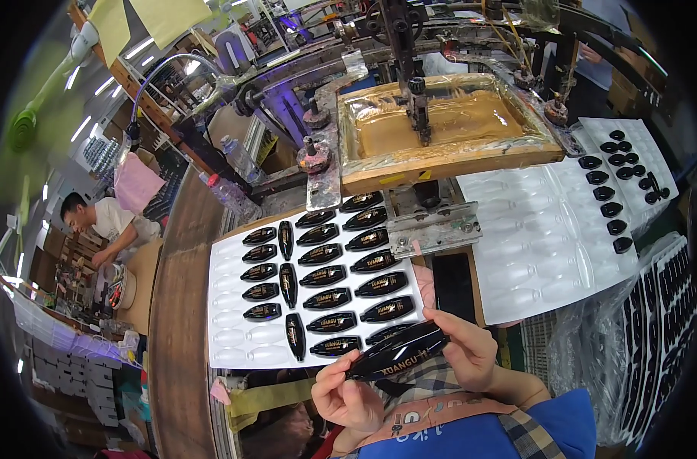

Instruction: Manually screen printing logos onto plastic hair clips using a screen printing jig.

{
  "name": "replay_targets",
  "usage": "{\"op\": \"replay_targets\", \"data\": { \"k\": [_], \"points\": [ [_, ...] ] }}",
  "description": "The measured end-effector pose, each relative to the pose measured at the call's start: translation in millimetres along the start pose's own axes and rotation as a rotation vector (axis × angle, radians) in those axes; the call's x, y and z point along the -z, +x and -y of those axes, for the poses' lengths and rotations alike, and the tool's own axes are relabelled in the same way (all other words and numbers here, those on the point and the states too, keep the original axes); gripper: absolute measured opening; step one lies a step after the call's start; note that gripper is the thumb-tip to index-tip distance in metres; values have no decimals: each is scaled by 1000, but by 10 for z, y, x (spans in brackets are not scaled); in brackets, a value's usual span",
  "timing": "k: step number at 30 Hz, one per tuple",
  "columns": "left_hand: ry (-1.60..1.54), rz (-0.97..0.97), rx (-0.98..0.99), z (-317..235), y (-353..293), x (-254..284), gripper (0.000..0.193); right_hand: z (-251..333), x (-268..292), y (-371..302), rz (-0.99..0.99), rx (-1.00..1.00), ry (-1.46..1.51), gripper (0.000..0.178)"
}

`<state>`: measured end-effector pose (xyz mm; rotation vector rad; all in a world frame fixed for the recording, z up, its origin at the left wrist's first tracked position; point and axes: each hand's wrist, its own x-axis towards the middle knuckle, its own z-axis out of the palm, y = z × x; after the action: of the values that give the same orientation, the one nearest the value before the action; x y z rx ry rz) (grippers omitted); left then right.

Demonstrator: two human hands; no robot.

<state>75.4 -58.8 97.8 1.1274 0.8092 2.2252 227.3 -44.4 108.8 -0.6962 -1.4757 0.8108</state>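
Close to my body I hold a glossy black, tapered bottle-shaped piece (394,355) with gold print, lying sideways between both hands. The fingers of my left hand (348,396) pinch its left end. My right hand (471,350) grips the right end between thumb and fingers. Just beyond the hands lies a white moulded tray (237,336) with rows of similar black printed pieces (325,275); its left column has bare hollows toward the near side. Past the piece stands a metal holding fixture (433,228), under a wooden-framed printing screen (448,172) spread with gold ink (463,115).
On the right, another white moulded tray (524,245) has small black pieces (610,208) along its far-right side. Clear plastic wrap (586,352) and stacked sheets of black pieces (662,321) stand nearer. Plastic bottles (230,195) stand at left; a person (104,226) works beyond.
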Motion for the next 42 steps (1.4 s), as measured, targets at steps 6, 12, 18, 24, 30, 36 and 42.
{"op": "replay_targets", "data": {
  "k": [6, 12, 18, 24, 30, 36, 42],
  "points": [
    [-21, -23, 1, 63, 20, -38, 15, -22, 30, 50, 10, -20, -14, 36],
    [-21, -14, 56, 90, 108, 5, 15, -65, -52, 96, -21, -33, -3, 36],
    [-201, -15, 449, 108, 176, 247, 23, -258, -279, -78, -152, -221, 110, 35],
    [-281, -77, 668, 300, 163, 619, 23, -238, -471, -193, 43, -346, 30, 36],
    [-211, -122, 615, 361, 390, 979, 20, -254, -682, -30, 155, -349, -136, 31],
    [129, -481, 399, 383, 571, 1697, 22, -532, -604, -184, 195, -419, -105, 36],
    [275, -485, 284, 416, 656, 2040, 24, -493, -493, -401, 365, -573, -81, 29]
  ]
}}
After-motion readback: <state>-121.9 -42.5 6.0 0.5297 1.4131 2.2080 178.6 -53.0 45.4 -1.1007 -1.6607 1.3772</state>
